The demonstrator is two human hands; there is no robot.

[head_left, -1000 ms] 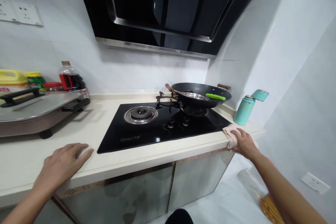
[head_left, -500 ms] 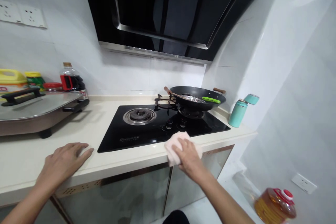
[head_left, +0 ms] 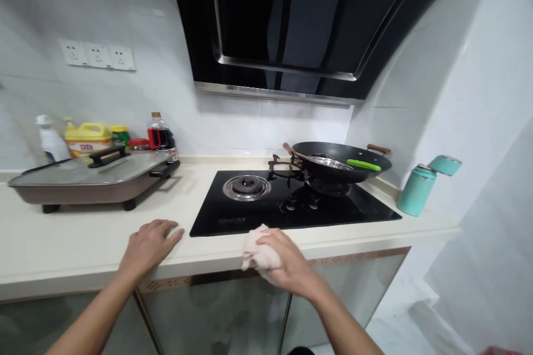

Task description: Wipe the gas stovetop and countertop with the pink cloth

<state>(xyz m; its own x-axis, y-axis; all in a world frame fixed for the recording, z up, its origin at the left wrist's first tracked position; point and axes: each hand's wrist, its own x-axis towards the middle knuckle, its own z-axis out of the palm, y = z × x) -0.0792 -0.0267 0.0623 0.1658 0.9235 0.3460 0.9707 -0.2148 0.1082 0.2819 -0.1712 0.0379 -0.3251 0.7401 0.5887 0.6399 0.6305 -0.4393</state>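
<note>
My right hand (head_left: 287, 259) grips a pale pink cloth (head_left: 259, 252) and presses it against the front edge of the cream countertop (head_left: 204, 258), just in front of the black gas stove (head_left: 258, 216). Some of the cloth hangs over the edge, and part of it is hidden under my fingers. To the left of the stove, my left hand (head_left: 150, 244) rests on the countertop, fingers loosely spread and holding nothing. The stove's left burner (head_left: 247, 187) is bare, its pan support (head_left: 287, 168) lying behind near the wok.
On the right burner sits a black wok (head_left: 337, 169) holding a green-handled utensil (head_left: 363, 165). A teal flask (head_left: 417, 191) with its lid open stands at right. An electric pan (head_left: 83, 191) and several bottles occupy the left; a black range hood (head_left: 287, 28) hangs above.
My view has swung left. My right hand has slid the cloth leftward along the counter's front edge, while my left hand stays resting on the countertop.
</note>
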